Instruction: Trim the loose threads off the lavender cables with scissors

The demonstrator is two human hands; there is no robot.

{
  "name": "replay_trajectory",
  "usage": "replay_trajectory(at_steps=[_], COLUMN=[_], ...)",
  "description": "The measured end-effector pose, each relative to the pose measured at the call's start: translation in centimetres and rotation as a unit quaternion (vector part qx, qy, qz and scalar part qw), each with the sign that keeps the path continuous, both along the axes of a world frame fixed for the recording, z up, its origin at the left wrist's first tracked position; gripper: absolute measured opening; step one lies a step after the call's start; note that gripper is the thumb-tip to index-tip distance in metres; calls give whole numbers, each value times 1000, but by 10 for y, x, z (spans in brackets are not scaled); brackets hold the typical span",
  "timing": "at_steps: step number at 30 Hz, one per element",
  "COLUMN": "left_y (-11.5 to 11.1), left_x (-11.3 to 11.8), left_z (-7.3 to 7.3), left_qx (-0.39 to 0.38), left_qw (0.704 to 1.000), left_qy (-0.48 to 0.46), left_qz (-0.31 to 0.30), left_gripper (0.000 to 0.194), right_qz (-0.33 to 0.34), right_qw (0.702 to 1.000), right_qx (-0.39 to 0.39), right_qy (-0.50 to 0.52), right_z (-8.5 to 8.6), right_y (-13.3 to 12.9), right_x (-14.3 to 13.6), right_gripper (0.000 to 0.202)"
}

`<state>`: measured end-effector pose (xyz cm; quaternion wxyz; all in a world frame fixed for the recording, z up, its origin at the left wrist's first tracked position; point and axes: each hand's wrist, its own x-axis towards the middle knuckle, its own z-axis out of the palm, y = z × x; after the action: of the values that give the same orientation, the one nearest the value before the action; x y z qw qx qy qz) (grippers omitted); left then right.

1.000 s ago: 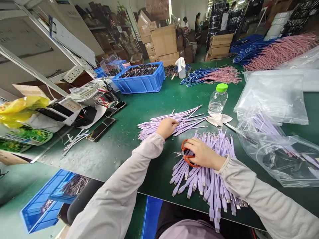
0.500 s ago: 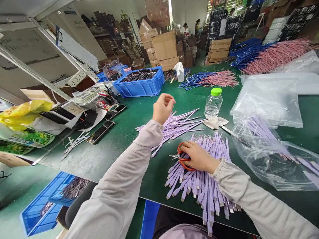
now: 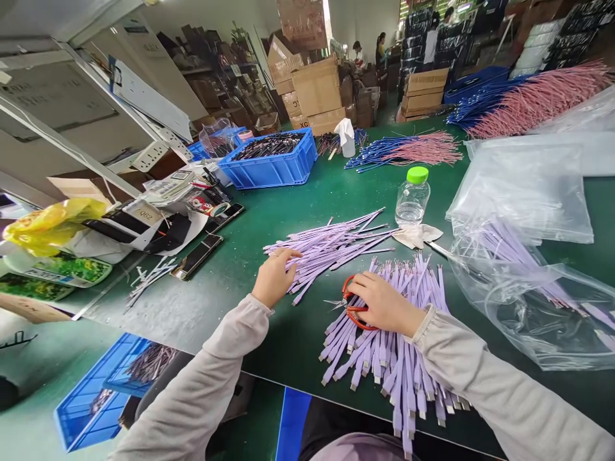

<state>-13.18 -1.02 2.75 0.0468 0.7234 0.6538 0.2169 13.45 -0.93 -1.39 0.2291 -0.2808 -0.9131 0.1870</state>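
left hand (image 3: 276,276) dropped from above the loose purple cables (image 3: 331,240) to their left end

right hand (image 3: 384,304) still closed around the red-handled scissors (image 3: 356,314), blades slightly apart, pointing left. it sits over the fanned purple cable bundle (image 3: 408,358), whose metal plugs point toward the person and overhang the near edge of the green surface (image 3: 192,320). left hand has its fingers bent at the loose cables; can't tell if it grips one.

clear bottle (image 3: 412,202) with green lid stands beyond the bundle, white cloth (image 3: 417,235) just in front of it. clear plastic bags (image 3: 523,186) to the right, more purple cables inside or under one, can't tell which. blue bin (image 3: 271,163) of dark cables at the back, blue and pink wires (image 3: 408,150) to its right. two phones (image 3: 196,256) lie on the left.
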Motion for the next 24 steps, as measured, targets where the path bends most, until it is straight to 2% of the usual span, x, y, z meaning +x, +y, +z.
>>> replay_trajectory(at_steps=[1, 4, 6, 11, 17, 21, 24], left_y=[-3, -2, 6, 43, 87, 99, 98], left_x=[-4, -4, 0, 5, -4, -10, -11], left_z=[-6, -14, -13, -2, 24, 52, 69], left_qx=[-16, -57, -87, -161, -222, -231, -235], left_qw=[999, 991, 982, 954, 935, 926, 918], left_qy=[34, 121, 167, 253, 276, 299, 319], left_qz=[0, -5, 3, 28, -11, -23, 6], left_gripper=[32, 77, 86, 65, 49, 36, 31], right_qz=[0, -1, -2, -2, -3, 4, 8], right_qw=[1000, 1000, 1000, 1000, 1000, 1000, 1000], right_qx=[-1, -4, -5, -1, -8, -15, -20], right_qy=[3, 12, 16, 16, 7, 1, -2], right_z=[0, 0, 1, 0, 1, 2, 2], right_y=[0, 0, 0, 0, 0, 0, 1], right_x=[0, 0, 0, 0, 1, 2, 3], right_gripper=[25, 21, 19, 18, 17, 19, 22])
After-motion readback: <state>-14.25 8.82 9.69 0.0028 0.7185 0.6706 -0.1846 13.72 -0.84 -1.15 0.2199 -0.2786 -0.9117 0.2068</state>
